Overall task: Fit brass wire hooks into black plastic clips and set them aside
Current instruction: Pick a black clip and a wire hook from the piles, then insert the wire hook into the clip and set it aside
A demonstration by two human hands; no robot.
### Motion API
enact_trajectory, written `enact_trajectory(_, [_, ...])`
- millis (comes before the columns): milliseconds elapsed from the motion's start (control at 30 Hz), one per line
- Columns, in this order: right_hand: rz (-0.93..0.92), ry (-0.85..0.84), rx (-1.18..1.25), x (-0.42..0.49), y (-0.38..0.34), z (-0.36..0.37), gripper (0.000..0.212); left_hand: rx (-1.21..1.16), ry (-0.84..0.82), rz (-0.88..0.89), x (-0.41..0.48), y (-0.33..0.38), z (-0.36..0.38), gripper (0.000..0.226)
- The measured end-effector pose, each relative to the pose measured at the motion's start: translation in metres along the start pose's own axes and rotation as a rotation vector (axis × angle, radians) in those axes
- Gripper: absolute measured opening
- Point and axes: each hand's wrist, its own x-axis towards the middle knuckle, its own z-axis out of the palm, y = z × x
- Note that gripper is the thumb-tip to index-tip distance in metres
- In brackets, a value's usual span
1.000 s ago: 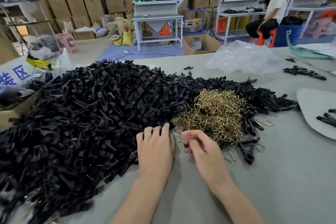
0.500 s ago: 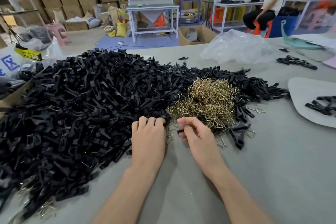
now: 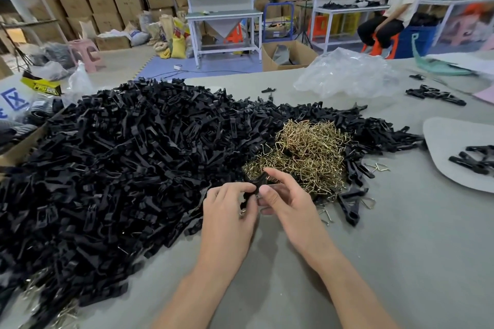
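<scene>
Black plastic clip is pinched between both hands: by curled fingers of the left hand, and by thumb and forefinger of the right hand, above the grey surface. Brass wire hooks are heaped just beyond the fingers. Loose black clips are piled to their left. Whether a hook sits in the held clip cannot be told.

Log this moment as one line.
phase: assembly | left hand: grips black clip | right hand: pinches black clip | brass hook pile: behind hands
</scene>
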Motion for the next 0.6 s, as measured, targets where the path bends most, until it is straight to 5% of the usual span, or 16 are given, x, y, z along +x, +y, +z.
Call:
enact_trajectory(400, [0.05,0.007,0.184,0.006,-0.0012,-0.0011,0.033,-0.21,-0.054,0.003,0.0018,0.0028,-0.0026,0.019])
enact_trajectory(600, [0.05,-0.003,0.153,0.0049,-0.0036,-0.0016,0.034,-0.495,-0.067,-0.232,0.0064,0.003,-0.0016,0.01])
